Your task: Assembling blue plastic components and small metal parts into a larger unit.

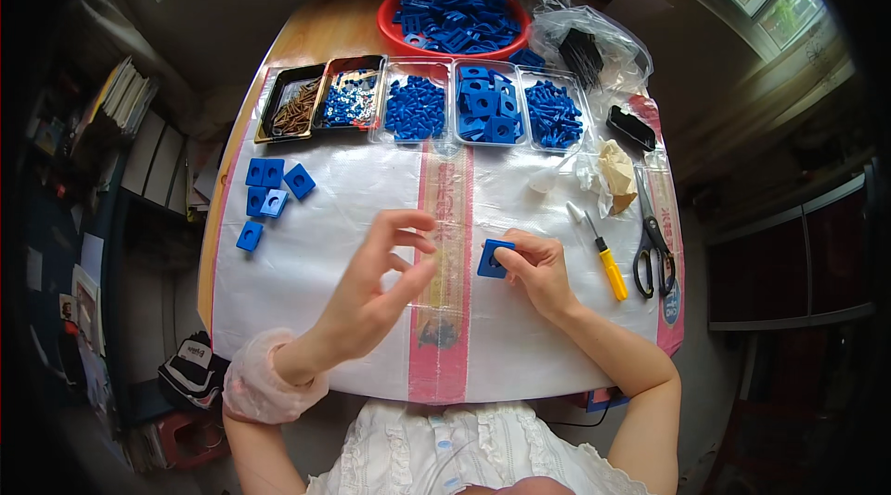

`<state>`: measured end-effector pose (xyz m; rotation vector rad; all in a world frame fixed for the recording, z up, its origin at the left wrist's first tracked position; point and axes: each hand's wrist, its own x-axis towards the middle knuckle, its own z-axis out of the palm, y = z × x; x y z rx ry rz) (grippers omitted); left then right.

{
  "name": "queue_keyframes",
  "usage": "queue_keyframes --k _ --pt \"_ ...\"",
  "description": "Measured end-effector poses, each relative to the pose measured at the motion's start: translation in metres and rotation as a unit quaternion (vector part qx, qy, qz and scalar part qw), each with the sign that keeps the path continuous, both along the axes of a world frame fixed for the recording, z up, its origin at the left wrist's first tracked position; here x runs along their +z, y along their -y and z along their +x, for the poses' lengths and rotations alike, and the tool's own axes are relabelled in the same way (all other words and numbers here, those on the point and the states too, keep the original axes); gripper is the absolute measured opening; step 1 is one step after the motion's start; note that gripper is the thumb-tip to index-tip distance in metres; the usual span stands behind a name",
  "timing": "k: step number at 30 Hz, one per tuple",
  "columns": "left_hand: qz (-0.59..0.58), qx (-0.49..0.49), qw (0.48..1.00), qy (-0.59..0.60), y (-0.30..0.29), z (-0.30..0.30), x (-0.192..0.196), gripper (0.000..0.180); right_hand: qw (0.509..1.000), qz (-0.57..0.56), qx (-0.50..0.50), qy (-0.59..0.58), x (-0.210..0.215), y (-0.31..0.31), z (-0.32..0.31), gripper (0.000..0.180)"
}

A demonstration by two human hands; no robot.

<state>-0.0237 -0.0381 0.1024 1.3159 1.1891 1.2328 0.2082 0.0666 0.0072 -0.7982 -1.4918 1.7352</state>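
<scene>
My right hand [535,270] pinches a square blue plastic block [495,259] between thumb and fingers, above the middle of the table. A round hole shows in the block, partly covered by my thumb. My left hand [390,265] hovers to the left of it, fingers curved and spread, with nothing visible between them. Several similar blue blocks [299,181] lie in a loose group on the left of the sheet, one of them [249,236] a little nearer to me.
Across the back stand trays of screws [296,107], small metal parts [351,99], small blue pieces [416,108], blue blocks [484,103] and blue pegs [555,115]. Behind is a red basin [383,20]. A yellow-handled screwdriver [612,273] and black scissors [654,249] lie at the right.
</scene>
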Motion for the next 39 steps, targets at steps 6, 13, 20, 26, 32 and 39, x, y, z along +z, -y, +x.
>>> queue_keyframes --k 6,13,20,26,32,39 --pt "-0.151 -0.125 0.980 0.042 -0.027 0.028 -0.057 0.041 1.000 -0.011 -0.011 0.000 0.001 0.000 0.000 0.013" --pt "-0.160 -0.131 0.968 0.142 -0.027 0.047 -0.083 0.025 1.000 0.014 0.008 -0.007 0.003 0.000 0.000 0.013" --pt "-0.112 -0.109 0.974 0.162 -0.027 0.046 -0.088 0.021 1.000 0.006 0.023 -0.011 0.008 0.001 -0.002 0.013" --pt "-0.110 -0.121 0.973 0.164 -0.026 0.042 -0.091 0.019 1.000 0.011 0.024 0.004 0.007 0.002 -0.004 0.015" --pt "-0.109 -0.122 0.977 0.135 -0.027 0.040 -0.086 0.018 0.999 0.015 0.037 0.002 0.001 0.000 0.001 0.017" --pt "-0.087 -0.118 0.983 0.110 -0.029 0.036 -0.090 0.014 0.999 0.010 0.041 -0.014 0.001 -0.001 0.000 0.018"
